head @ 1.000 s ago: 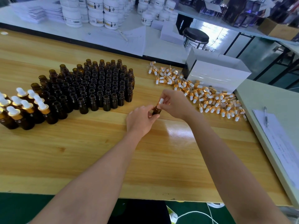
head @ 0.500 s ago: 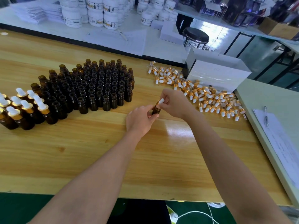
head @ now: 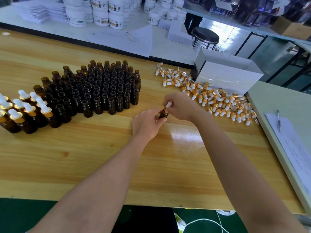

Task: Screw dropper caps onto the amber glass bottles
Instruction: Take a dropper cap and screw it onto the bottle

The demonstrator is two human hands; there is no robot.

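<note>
The long wooden table [head: 84, 157] is honey-yellow with darker streaked grain. The open glass bottles [head: 104, 91] massed on it are dark amber, nearly black-brown. The capped glass bottles [head: 25, 113] carry white bulbs over gold collars, and the heap of loose dropper caps [head: 218, 101] is the same white and gold. The lone small glass bottle [head: 163, 113] is amber, its screw-on dropper cap [head: 168, 104] white-tipped. The rectangular box [head: 232, 76] is white. The round plastic tubs [head: 101, 15] are white, their labels seemingly gold and black.
</note>
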